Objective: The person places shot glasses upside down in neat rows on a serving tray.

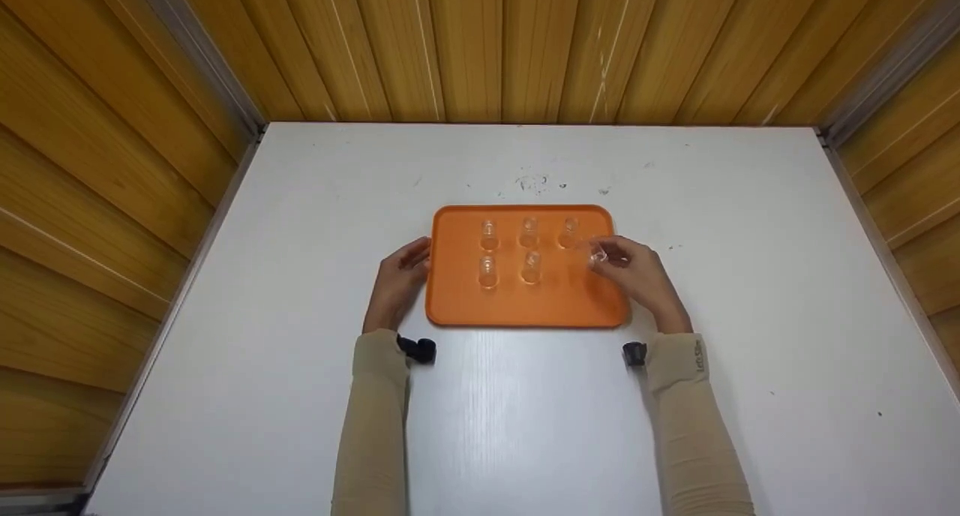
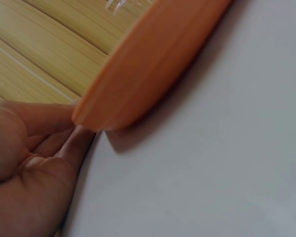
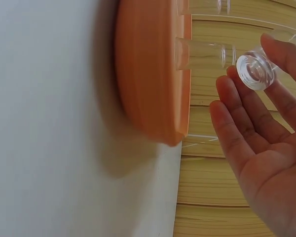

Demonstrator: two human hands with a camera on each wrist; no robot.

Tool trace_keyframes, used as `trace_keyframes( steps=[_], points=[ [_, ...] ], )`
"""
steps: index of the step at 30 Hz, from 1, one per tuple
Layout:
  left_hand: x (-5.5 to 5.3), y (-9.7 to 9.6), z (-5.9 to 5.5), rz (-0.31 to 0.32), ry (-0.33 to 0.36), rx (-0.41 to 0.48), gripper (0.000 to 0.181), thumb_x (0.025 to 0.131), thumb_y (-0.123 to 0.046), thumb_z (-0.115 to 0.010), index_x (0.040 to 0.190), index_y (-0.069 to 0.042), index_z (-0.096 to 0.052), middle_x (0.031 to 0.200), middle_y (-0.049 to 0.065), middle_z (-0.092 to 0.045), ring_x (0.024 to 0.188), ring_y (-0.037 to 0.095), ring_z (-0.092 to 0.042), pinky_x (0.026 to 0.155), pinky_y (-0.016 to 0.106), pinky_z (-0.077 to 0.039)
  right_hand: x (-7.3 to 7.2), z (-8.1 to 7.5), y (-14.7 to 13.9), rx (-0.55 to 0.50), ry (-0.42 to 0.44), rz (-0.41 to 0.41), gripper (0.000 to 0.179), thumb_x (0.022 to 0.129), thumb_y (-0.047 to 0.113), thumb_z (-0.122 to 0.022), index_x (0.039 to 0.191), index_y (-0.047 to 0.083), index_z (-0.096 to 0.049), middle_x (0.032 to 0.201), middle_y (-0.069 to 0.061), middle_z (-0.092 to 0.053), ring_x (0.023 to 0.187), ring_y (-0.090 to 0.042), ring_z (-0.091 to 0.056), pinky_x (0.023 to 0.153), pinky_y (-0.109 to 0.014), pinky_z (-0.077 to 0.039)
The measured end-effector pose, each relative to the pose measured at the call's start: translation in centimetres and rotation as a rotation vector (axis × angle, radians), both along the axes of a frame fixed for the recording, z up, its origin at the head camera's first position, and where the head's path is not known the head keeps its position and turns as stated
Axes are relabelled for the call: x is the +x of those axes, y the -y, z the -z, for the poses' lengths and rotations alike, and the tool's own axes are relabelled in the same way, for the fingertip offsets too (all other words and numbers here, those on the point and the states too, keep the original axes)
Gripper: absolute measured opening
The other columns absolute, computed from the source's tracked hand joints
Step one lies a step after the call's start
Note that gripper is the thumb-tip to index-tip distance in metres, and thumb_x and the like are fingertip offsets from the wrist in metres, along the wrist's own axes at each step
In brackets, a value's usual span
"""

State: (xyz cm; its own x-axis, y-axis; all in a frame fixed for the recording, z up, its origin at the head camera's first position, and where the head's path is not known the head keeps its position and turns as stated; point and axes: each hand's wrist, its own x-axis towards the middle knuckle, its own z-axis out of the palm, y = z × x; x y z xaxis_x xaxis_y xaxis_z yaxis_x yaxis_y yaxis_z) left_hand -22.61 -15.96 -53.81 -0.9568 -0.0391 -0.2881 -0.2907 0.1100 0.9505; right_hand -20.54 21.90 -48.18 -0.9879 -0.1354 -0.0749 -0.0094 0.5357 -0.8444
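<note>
My left hand (image 1: 397,282) is at the left side of an orange tray (image 1: 457,306). In the left wrist view, its thumb and fingers come together at the rim, one finger low by the tabletop. Over the tray's right part, my right hand (image 1: 636,272) pinches a small clear glass bottle (image 3: 256,70) between thumb and fingers. The bottle is tilted, its thick round base facing the right wrist camera, and fingers cover part of it. Matching clear bottles stand upright in the tray: three in the back row, such as this bottle (image 1: 529,233), and two in front.
The white tabletop (image 1: 525,418) carries dark scuff marks (image 1: 534,183) behind the tray. Wood-look panels (image 1: 480,43) rise at the back and both sides. Black wrist devices (image 1: 421,350) sit at both sleeve cuffs.
</note>
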Motion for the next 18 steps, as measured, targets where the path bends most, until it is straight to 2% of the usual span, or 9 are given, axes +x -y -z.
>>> trace_keyframes(
  steps=[10,18],
  points=[
    [0.06,-0.04,0.09,0.004,-0.022,0.018,0.044,0.093,-0.018,-0.064,0.135,-0.023,-0.055,0.136,-0.003,-0.056,0.128,0.013,-0.050,0.110,0.031,-0.040,-0.14,0.12,0.56,0.007,-0.018,-0.007,0.042,0.088,0.020,-0.070,0.126,0.002,-0.060,0.113,-0.017,-0.064,0.107,-0.027,-0.059,0.100,-0.042,-0.050],
    [0.09,-0.27,-0.04,-0.013,-0.026,0.042,0.043,0.094,-0.013,-0.062,0.136,-0.021,-0.055,0.136,-0.003,-0.056,0.128,0.012,-0.050,0.108,0.029,-0.042,-0.17,0.09,0.79,0.018,0.004,0.008,0.044,0.088,0.023,-0.071,0.125,0.001,-0.059,0.113,-0.016,-0.059,0.106,-0.027,-0.055,0.101,-0.042,-0.049]
  ],
)
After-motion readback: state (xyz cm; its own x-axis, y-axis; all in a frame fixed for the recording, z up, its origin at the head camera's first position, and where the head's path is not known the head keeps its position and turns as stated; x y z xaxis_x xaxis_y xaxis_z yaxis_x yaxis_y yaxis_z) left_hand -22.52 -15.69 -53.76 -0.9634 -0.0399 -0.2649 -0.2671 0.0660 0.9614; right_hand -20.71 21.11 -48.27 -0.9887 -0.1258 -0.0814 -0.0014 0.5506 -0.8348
